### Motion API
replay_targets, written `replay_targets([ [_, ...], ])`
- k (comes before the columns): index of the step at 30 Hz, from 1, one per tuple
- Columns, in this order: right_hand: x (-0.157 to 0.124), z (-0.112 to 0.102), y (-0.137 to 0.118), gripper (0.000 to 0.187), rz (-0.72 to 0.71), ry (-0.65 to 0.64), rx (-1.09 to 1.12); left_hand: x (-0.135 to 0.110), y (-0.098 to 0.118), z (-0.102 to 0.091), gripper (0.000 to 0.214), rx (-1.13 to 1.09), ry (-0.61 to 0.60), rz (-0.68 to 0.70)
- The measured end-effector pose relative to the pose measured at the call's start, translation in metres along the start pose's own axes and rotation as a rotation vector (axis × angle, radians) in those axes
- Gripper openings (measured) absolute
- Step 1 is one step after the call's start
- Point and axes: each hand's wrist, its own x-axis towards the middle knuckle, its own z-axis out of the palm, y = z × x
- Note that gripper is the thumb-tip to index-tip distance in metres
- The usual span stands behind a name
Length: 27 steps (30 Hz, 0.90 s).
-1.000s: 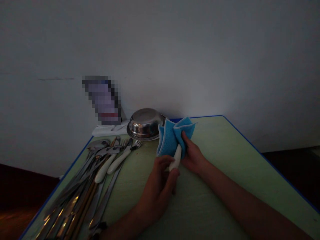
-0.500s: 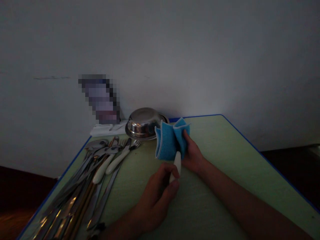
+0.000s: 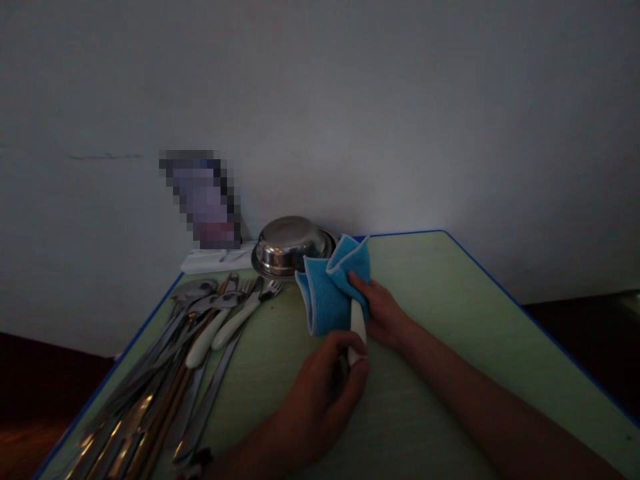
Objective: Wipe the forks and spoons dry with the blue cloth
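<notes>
We seem mid-wipe: our left hand [image 3: 327,393] is closed on a white-handled utensil [image 3: 357,321], three o'clock from the cutlery pile [image 3: 201,345]; our right hand [image 3: 384,310] pinches a blue cloth [image 3: 327,293] over its far end (hidden from us). Another stroke calls for steadiness.

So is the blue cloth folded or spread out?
Folded: the blue cloth shows layered edges and a flap held by the right hand.

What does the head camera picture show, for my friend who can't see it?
The left hand holds a white handle, its far end hidden in a folded blue cloth held by the right hand, over a green table. Cutlery lies piled on the left, and an upside-down metal bowl sits near the wall.
</notes>
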Motion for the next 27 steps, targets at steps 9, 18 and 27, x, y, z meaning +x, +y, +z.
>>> replay_targets([
  [9,0.002,0.004,-0.004,0.045,0.126,0.086,0.111,-0.005,-0.005,-0.008,0.017,-0.055,0.084,0.154],
  [18,0.003,-0.001,-0.003,0.046,0.118,0.030,0.082,-0.012,-0.003,-0.009,0.027,0.031,0.028,0.256],
  [27,-0.001,0.001,-0.001,0.035,-0.015,0.043,-0.014,-0.004,0.000,-0.008,0.015,0.073,-0.038,0.076],
])
